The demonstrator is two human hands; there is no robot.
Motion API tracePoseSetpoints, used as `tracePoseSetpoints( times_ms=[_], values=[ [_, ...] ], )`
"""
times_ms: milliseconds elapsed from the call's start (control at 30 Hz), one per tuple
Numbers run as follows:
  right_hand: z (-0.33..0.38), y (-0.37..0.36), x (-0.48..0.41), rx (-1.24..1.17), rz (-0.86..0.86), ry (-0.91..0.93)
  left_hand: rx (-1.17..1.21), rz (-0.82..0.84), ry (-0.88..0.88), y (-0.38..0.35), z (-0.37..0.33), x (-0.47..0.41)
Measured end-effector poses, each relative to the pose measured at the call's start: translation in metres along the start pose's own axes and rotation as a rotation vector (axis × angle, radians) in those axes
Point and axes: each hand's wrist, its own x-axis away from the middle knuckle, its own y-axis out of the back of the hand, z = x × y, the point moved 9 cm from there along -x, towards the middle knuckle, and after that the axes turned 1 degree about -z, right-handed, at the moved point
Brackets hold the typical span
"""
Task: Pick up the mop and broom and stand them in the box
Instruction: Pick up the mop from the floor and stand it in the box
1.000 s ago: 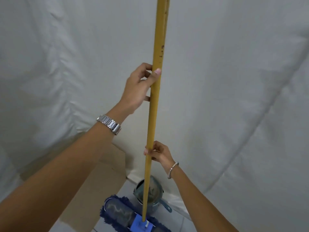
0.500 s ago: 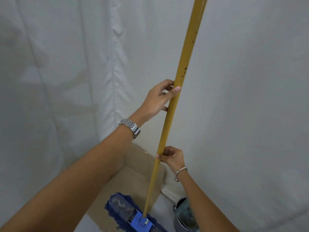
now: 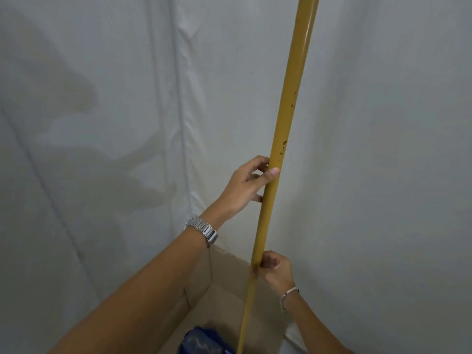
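Note:
The mop's long yellow handle [image 3: 288, 116] runs nearly upright from the top edge down to the bottom of the view. My left hand [image 3: 245, 185] grips it at mid-height, a steel watch on that wrist. Lower down, my right hand [image 3: 273, 269], with a thin bracelet, holds the same handle. The blue mop head [image 3: 204, 341] shows at the bottom edge inside the open cardboard box [image 3: 224, 284], whose far corner stands behind the handle. No broom is in view.
White fabric sheeting [image 3: 102, 123] hangs close behind and on both sides of the box, with folds and seams. My left forearm covers the box's near left side.
The mop has moved left and over the box; its blue head now sits within the box walls. The grey bucket seen earlier on the floor is out of view. Both hands keep their grip.

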Motion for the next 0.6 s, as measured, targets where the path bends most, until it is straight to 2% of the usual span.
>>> tracePoseSetpoints(
  times_ms=[400, 600],
  values=[
    [-0.066, -0.053, -0.168, 0.109, -0.130, -0.140, 0.175, 0.175, 0.097, 0.056, 0.172, -0.140],
    [-0.099, -0.054, -0.243, 0.178, -0.312, -0.138, 0.252, 0.287, 0.158, 0.062, 0.245, -0.211]
  ],
)
